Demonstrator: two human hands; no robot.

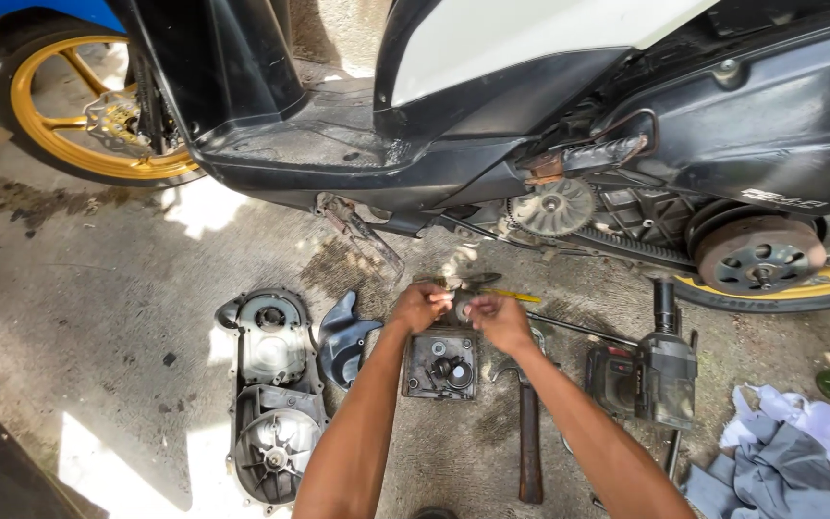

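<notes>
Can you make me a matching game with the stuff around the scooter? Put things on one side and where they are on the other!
Things:
1. crankcase cover
2. impact wrench
3. gold wheel
4. grey rags

Places:
A. top left corner
B. bottom right corner
C. on the floor, left of both hands
D. on the floor, right of both hands

Pairs: 1-C, 2-D, 3-A, 4-B

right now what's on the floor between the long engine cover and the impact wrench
In the head view, between the engine cover and the impact wrench lie a small black cover piece, a square metal tray of parts under the hands, and a hammer.
</notes>
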